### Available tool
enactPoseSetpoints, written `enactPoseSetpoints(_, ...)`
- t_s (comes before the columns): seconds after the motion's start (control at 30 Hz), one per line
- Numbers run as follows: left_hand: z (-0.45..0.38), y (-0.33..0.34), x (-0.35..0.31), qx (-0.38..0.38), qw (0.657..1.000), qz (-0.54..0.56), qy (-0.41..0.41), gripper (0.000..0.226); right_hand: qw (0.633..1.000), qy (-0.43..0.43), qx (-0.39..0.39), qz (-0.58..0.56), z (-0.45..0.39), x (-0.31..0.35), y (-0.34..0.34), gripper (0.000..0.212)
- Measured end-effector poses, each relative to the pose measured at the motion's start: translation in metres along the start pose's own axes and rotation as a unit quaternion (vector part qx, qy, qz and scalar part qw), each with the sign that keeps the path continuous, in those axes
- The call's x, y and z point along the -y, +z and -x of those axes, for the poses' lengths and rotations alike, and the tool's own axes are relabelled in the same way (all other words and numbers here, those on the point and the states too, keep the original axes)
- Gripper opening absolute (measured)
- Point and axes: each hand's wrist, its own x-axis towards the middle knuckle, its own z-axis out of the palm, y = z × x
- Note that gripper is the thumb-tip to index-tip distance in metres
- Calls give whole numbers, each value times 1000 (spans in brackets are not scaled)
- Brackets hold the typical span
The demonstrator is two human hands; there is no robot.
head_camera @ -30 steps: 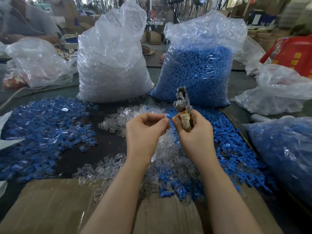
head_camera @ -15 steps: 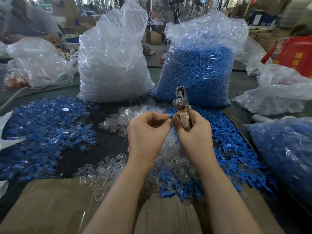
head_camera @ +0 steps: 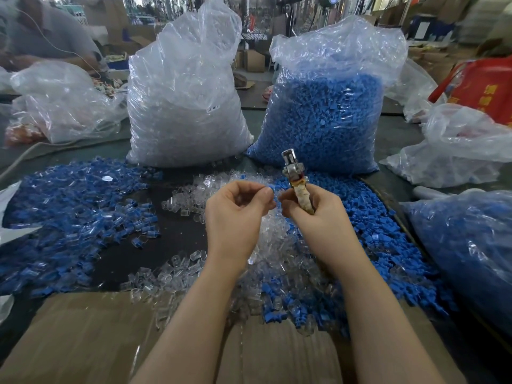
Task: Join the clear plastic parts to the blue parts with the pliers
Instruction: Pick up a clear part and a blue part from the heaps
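Mid-frame: my left hand pinches blue part; my right hand grips pliers, head up (jaw gap unclear). Step: mating pieces. Next: seat pair in jaws, squeeze.

1. Loose blue parts lie heaped; clear plastic parts are colourless.
2. Pliers: silver head, tan-wrapped handle.
3. Desk: black.
4. Cardboard: brown.
5. Bag at right: red with yellow print.

Loose clear plastic parts lie heaped mid-bench, with loose blue parts heaped toward the right edge. The pliers stand upright, metal head up, handle wrapped in pale tape.
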Motion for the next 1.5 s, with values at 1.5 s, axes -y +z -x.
enactPoseSetpoints(1.5, -32, -83, -1, -270, 847, 394, -232, 10, 964, 46, -13, 261, -5, -23, -20, 11)
